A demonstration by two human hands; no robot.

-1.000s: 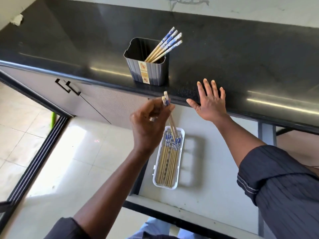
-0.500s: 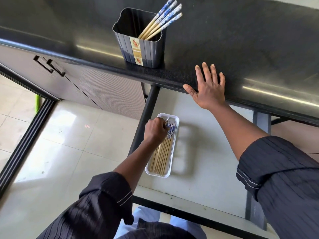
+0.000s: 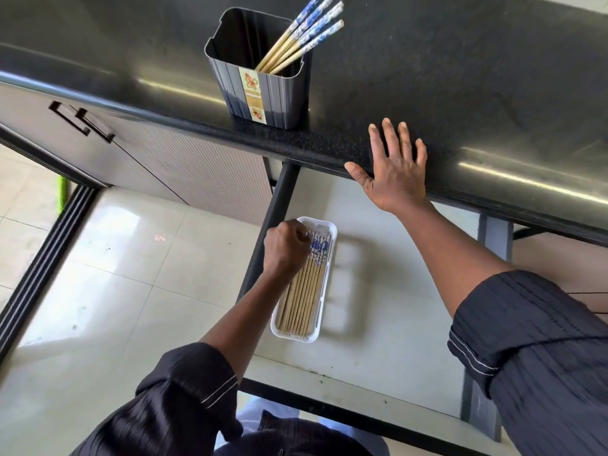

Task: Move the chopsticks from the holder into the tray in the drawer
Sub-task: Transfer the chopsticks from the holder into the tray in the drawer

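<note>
Left hand (image 3: 285,250) hides tray (image 3: 325,292) chopsticks' (image 3: 304,292) tips (grip unclear).

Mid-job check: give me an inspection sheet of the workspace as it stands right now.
Surface: black countertop, glossy; open drawer below it.
Job's things: grey holder near the counter edge with four chopsticks in holder; white tray in the drawer with a row of chopsticks in tray.
Clutter: nothing seen.
Grippers: left hand closed at the tray's far end; right hand flat, open, on the counter edge.
Cables: nothing seen.
Surroundings: tiled floor, cabinet doors.

left fingers (image 3: 301,233) curled, grip on chopsticks (image 3: 304,284) hidden
</note>
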